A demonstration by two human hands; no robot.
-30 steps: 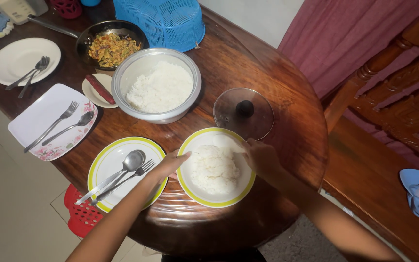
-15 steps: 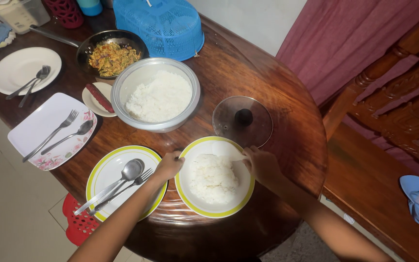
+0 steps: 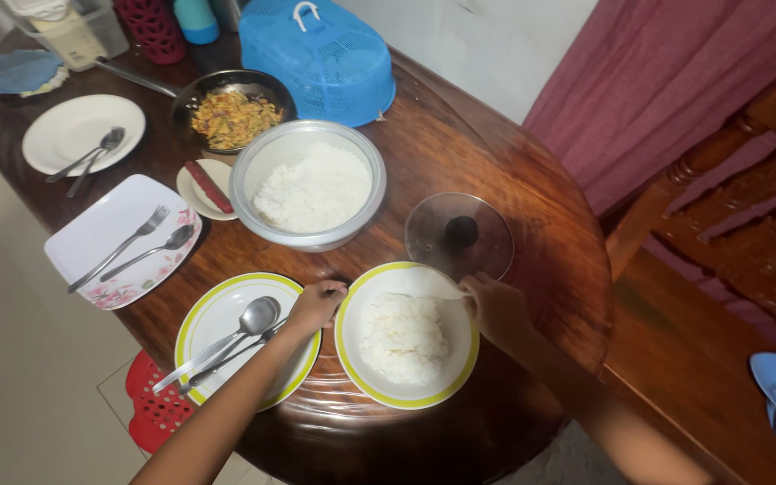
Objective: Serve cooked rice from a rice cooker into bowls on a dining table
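Hands [image 3: 316, 305] unmoved, four plates, two forks

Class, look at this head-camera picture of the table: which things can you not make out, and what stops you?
- Left hand: fingertips curl over the rice plate rim; the grip underneath is hidden.
- Right hand: palm side hidden, so the hold is unclear.
- Containers at the far end: cut off by the top edge.
- Red stool: mostly hidden under the table.
- Pan food: too small to identify.
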